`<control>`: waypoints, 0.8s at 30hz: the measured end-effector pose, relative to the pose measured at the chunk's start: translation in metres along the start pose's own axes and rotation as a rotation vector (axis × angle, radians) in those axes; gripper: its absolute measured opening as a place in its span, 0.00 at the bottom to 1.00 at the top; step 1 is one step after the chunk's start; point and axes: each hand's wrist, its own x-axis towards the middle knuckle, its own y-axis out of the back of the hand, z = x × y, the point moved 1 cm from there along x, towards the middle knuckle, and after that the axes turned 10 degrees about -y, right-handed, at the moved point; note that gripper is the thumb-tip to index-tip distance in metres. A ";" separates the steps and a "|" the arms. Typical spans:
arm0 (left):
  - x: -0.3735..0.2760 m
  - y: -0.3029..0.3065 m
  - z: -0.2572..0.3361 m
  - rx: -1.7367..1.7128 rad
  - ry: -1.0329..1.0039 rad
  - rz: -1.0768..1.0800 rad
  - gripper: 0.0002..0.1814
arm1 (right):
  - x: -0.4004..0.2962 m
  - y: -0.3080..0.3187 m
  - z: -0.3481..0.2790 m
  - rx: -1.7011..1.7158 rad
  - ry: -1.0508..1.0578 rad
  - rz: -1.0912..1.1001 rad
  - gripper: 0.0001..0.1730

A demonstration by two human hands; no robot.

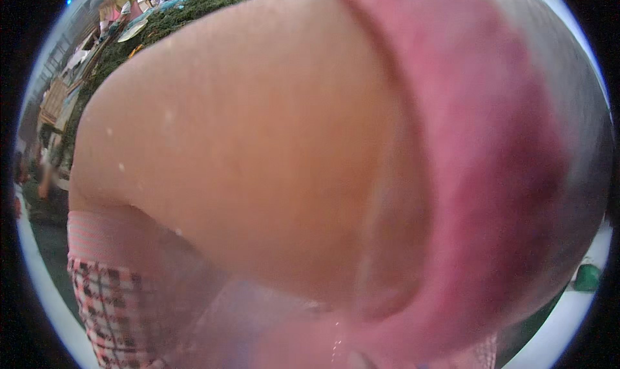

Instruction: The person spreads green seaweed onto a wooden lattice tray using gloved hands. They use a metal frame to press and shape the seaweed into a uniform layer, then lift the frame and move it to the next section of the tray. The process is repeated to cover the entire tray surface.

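A bare forearm [271, 141], very close to the camera, fills most of the head view. It runs from a plaid sleeve [111, 301] with a striped ribbed cuff at the lower left towards a pink and grey glove [484, 151] on the right. This appears to be my left hand, blurred, with its fingers hidden, so what it holds or touches cannot be told. My right hand is out of view. Blurred pink cloth [300, 340] shows below the forearm.
Beyond the arm lies a dark green mass [203, 8], perhaps netting or plants. A gloved person [116, 10] bends at its far edge, near a blue sheet [181, 0]. Slatted wood [55, 100] stands at the left. A green object [587, 278] sits at the right rim.
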 end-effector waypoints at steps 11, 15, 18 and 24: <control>-0.043 -0.003 -0.047 0.077 0.151 0.118 0.22 | 0.013 -0.047 0.036 -0.097 -0.020 -0.078 0.15; -0.062 -0.018 -0.118 0.107 0.379 0.231 0.23 | 0.003 0.002 0.015 0.031 -0.192 -0.015 0.15; -0.088 -0.062 -0.178 0.055 0.658 0.295 0.24 | 0.035 0.031 0.010 0.114 -0.229 -0.131 0.14; -0.081 -0.196 -0.268 -0.420 0.976 0.151 0.32 | 0.028 0.038 0.035 0.296 -0.172 0.246 0.18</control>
